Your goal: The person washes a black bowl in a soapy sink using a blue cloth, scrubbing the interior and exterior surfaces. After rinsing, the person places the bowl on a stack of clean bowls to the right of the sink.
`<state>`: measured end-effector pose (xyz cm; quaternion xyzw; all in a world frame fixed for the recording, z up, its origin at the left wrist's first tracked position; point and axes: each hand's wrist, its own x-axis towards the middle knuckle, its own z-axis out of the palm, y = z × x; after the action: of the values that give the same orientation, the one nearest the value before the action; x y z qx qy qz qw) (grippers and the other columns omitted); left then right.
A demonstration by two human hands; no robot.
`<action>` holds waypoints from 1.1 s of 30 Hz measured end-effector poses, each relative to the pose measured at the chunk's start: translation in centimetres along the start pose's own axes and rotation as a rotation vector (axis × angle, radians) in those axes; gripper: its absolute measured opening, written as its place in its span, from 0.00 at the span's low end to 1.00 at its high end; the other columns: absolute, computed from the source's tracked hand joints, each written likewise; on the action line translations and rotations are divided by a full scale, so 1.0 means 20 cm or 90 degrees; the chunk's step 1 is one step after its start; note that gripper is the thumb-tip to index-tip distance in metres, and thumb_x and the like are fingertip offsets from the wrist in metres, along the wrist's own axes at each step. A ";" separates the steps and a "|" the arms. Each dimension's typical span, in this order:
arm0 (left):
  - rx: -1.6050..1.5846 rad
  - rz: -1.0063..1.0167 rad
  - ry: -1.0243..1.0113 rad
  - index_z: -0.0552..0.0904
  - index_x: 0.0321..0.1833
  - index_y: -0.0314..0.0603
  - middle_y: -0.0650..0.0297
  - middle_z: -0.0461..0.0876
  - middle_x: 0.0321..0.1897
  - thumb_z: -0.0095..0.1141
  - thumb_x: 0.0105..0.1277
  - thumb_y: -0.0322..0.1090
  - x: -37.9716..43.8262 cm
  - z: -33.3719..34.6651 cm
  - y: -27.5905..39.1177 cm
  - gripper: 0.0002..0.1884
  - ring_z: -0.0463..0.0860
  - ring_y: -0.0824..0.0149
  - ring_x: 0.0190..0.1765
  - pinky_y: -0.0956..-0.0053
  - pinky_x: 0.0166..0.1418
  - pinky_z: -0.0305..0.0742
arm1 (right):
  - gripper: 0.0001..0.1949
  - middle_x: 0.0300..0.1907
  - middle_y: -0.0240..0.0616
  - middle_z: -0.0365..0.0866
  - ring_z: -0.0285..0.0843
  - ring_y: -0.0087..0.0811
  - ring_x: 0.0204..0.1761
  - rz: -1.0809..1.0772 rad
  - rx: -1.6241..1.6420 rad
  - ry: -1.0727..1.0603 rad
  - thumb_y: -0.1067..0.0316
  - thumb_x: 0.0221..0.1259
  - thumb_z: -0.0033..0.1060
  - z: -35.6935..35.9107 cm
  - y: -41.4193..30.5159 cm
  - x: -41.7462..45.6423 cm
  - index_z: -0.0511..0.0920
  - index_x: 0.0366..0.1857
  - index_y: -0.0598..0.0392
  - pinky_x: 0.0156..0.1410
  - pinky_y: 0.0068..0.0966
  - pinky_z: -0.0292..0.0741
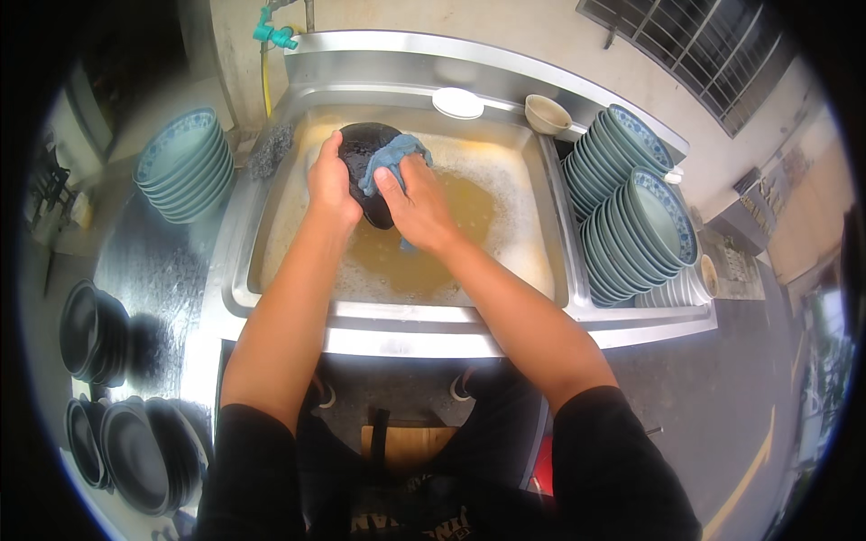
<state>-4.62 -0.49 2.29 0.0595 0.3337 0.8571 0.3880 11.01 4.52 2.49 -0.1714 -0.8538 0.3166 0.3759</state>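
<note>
My left hand [333,182] grips the left rim of a wet black bowl or dish [362,143], tilted above the water. In my right hand [421,203] is a bunched blue cloth [399,152], pressed against the black dish's face. The cloth and fingers cover part of the dish. Below both hands, cloudy brownish water [467,203] with pale foam fills a stainless steel sink [389,312]. A scrap of blue cloth shows under my right wrist.
Stacked pale green bowls with blue patterned rims [666,216] stand right of the sink; another stack [183,169] is at left, near a steel scourer [270,152]. Black dishes [139,456] stand lower left. A white plate [458,103] and beige bowl [547,115] rest on the back ledge, a teal tap [274,35] beyond.
</note>
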 end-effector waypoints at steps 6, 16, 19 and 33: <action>-0.025 -0.012 -0.007 0.85 0.55 0.37 0.55 0.91 0.49 0.49 0.84 0.48 0.05 -0.06 0.02 0.20 0.90 0.56 0.49 0.58 0.58 0.86 | 0.19 0.59 0.54 0.78 0.71 0.59 0.64 -0.232 -0.165 -0.080 0.54 0.83 0.50 0.00 -0.14 -0.06 0.77 0.54 0.63 0.72 0.50 0.68; 0.353 -0.011 -0.147 0.82 0.59 0.32 0.58 0.86 0.50 0.43 0.88 0.60 -0.25 0.15 -0.06 0.31 0.84 0.64 0.51 0.66 0.58 0.81 | 0.15 0.59 0.55 0.78 0.71 0.56 0.64 -0.181 -0.117 0.131 0.63 0.79 0.48 0.00 -0.01 0.03 0.78 0.53 0.65 0.75 0.53 0.65; 0.460 0.038 -0.251 0.84 0.58 0.30 0.58 0.87 0.51 0.43 0.88 0.59 -0.29 0.15 -0.11 0.32 0.83 0.66 0.51 0.68 0.60 0.79 | 0.11 0.53 0.55 0.80 0.73 0.59 0.59 -0.034 0.013 0.105 0.65 0.78 0.47 -0.06 0.05 0.07 0.77 0.47 0.62 0.69 0.54 0.68; 0.342 -0.084 -0.244 0.86 0.57 0.34 0.62 0.90 0.46 0.55 0.84 0.50 -0.32 0.18 -0.09 0.22 0.87 0.68 0.45 0.67 0.54 0.83 | 0.26 0.53 0.40 0.89 0.85 0.36 0.55 0.514 0.654 0.024 0.38 0.77 0.58 -0.21 0.35 0.13 0.85 0.52 0.54 0.67 0.35 0.78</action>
<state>2.20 -2.22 4.95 0.2975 0.4718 0.6848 0.4690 12.96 12.86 1.32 -0.2829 -0.4557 0.7974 0.2764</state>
